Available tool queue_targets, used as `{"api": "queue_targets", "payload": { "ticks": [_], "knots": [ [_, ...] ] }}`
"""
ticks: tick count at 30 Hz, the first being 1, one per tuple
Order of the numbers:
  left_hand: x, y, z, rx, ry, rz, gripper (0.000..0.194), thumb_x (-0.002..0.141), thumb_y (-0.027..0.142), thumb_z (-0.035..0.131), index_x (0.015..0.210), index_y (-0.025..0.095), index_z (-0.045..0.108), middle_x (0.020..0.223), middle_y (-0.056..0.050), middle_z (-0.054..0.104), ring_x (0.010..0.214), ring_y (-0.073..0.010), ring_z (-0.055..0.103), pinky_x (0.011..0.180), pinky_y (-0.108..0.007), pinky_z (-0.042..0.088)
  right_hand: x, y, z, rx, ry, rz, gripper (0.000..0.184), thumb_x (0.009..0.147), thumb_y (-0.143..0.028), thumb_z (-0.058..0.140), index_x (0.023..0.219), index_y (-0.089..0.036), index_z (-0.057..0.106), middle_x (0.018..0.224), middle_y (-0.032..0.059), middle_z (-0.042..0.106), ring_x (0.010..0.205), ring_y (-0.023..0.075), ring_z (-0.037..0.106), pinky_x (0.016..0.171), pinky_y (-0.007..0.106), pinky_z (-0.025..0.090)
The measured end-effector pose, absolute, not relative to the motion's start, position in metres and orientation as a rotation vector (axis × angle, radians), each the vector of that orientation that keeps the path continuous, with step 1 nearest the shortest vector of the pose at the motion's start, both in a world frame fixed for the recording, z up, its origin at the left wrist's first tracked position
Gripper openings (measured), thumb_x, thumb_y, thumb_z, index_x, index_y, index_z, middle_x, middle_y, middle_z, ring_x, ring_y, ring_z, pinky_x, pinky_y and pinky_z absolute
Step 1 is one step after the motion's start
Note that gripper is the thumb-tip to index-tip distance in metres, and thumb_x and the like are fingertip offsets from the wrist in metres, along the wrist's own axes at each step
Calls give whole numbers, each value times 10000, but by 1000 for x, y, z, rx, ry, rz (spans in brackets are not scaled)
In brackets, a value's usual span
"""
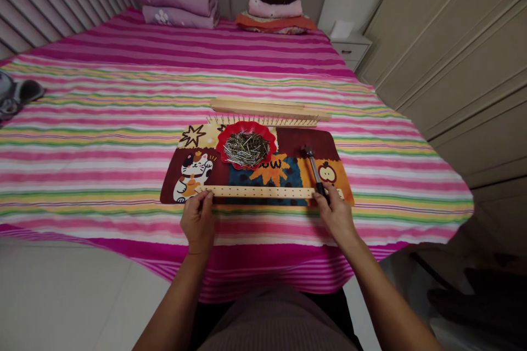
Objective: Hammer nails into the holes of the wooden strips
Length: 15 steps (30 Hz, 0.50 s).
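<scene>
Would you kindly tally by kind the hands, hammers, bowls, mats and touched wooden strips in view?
Left hand and right hand: 2
Hammer: 1
Red bowl: 1
Patterned mat: 1
Touched wooden strip: 1
Total: 6

Before us, a mat lies on the bed. Along its near edge we have a strip, our left hand at its left end, our right hand at its right with a hammer. Left of the hammer's head, nails lie in a bowl on the mat. Behind the bowl we see a nailed strip, then wooden bars; farther back, quilts left, a cushion pile right.
</scene>
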<state>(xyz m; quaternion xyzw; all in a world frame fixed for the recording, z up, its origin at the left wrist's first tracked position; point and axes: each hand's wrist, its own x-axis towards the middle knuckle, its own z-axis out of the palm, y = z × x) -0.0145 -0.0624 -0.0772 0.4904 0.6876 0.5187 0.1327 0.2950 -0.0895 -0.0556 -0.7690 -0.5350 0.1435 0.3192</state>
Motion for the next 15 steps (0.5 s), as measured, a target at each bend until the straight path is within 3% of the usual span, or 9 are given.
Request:
{"api": "queue_targets", "payload": {
  "ticks": [10,15],
  "knots": [
    [-13,-60,-78,1557,2089,1421,197,840,379,540,831,216,650,798,-12,649,788,-160,588,739,-289,451,294,-88,-52,-1986,-1339,425,523,793,-474,468,1163,-139,624,805,95,696,724,240,634,646,333,484],
    [-13,-60,-81,1669,2075,1414,206,859,371,522,842,206,645,788,-23,641,772,-162,582,718,-282,445,275,-105,-28,-1830,-1101,725,503,789,-487,523,1152,-148,600,658,15,602,539,158,536,484,265,434]
  ]
}}
